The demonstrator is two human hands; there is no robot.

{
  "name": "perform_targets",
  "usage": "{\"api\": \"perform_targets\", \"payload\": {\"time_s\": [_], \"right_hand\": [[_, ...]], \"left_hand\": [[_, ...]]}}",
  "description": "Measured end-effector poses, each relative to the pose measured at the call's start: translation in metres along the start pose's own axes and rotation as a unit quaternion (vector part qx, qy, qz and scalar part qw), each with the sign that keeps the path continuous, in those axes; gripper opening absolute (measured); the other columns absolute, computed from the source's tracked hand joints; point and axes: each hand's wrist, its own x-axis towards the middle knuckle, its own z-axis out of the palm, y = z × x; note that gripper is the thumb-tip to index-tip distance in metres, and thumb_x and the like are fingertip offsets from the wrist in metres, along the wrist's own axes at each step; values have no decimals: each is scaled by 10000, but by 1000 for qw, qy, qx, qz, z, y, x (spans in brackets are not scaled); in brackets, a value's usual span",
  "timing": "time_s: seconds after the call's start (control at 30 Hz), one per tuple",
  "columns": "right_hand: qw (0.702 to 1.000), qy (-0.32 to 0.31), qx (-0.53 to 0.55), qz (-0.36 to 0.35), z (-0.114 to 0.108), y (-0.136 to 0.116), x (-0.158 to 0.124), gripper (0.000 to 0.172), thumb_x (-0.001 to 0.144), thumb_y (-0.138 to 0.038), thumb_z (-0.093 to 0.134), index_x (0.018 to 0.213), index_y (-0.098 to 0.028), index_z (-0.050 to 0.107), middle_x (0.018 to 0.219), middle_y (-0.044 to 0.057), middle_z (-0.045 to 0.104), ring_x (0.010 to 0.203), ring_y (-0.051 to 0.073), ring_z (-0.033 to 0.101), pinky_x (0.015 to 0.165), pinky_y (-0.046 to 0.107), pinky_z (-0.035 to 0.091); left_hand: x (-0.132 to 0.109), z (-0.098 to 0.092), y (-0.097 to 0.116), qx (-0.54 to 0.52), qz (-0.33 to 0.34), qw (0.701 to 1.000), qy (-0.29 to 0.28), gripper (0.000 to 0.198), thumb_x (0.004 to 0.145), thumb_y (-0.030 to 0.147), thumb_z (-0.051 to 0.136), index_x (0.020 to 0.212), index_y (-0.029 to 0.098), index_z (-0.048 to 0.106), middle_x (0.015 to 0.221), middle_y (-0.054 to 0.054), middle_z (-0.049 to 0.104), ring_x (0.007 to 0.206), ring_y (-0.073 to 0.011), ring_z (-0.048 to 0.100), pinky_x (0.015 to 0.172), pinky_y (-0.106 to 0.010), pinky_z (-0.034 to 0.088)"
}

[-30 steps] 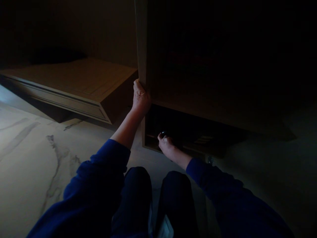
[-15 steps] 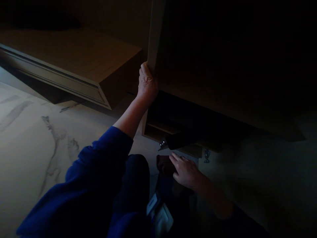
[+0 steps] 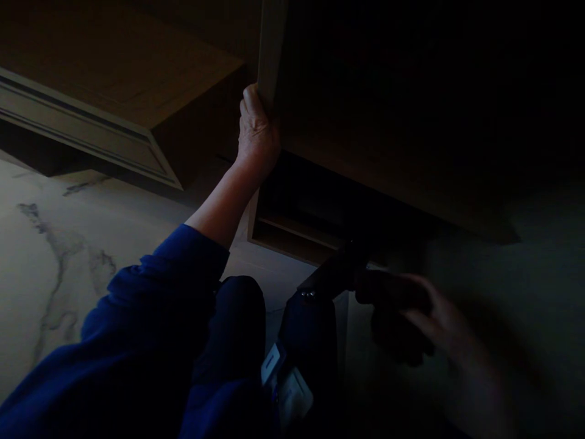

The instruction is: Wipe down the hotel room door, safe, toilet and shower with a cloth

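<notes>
My left hand (image 3: 256,131) is closed around the front edge of an upright wooden panel (image 3: 271,55) of a dark cabinet. Lower right, my right hand (image 3: 436,314) is closed, slightly blurred, on a dark brown cloth (image 3: 402,311) that hangs bunched below the fingers. Just left of the cloth is a long dark piece (image 3: 331,274) with small shiny spots at its near end, close above my knee. The gloom hides what this piece is.
A wooden cabinet unit (image 3: 164,122) juts out at the left above a marble-patterned floor (image 3: 27,268). Low in the dark cabinet is a small wooden compartment (image 3: 292,238). Badge cards (image 3: 292,396) hang over my lap. The upper right is nearly black.
My right hand has moved right with the brown cloth, away from my knee. The view has shifted a little. My left hand keeps hold of the panel edge.
</notes>
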Motion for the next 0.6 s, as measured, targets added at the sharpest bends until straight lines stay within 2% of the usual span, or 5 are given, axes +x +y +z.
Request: {"api": "perform_targets", "payload": {"time_s": [0.1,0.2,0.3,0.4,0.6], "right_hand": [[990,125,-61,3,-17,-5,21,497,779,-463,495,1200,-200,524,1127,130,645,1020,316,633,864,476,535],[971,145,-187,-36,-13,-13,63,478,803,-338,451,1231,-156,561,1329,129,538,1201,310,539,975,438,482],[944,60,-323,20,-3,-19,106,498,819,-242,424,1291,-144,548,1395,123,490,1205,330,532,964,451,473],[918,-37,-393,51,1,-25,130,464,831,-250,437,1262,-136,565,1284,133,584,1100,325,598,899,427,488],[903,-150,-401,-33,10,-61,99,431,794,-267,486,1202,-183,592,1196,96,638,1025,281,632,827,368,492]], "left_hand": [[2,0,1,-5,-8,1000,-10,673,695,287,432,1339,158,286,1337,-153,450,1345,-281,259,1154,-465,158],[3,0,3,-2,-14,1000,-18,694,673,252,438,1332,116,269,1342,-173,433,1273,-274,313,1160,-452,113],[3,-2,7,15,-14,999,-25,705,678,221,441,1343,80,254,1360,-192,411,1232,-256,355,1164,-395,124],[1,-5,13,43,-30,998,-41,700,724,181,418,1380,52,211,1397,-193,374,1253,-245,370,1176,-351,100],[3,-6,19,82,-75,992,-63,731,744,56,361,1430,26,109,1450,-151,318,1340,-202,290,1194,-291,-3]]}}
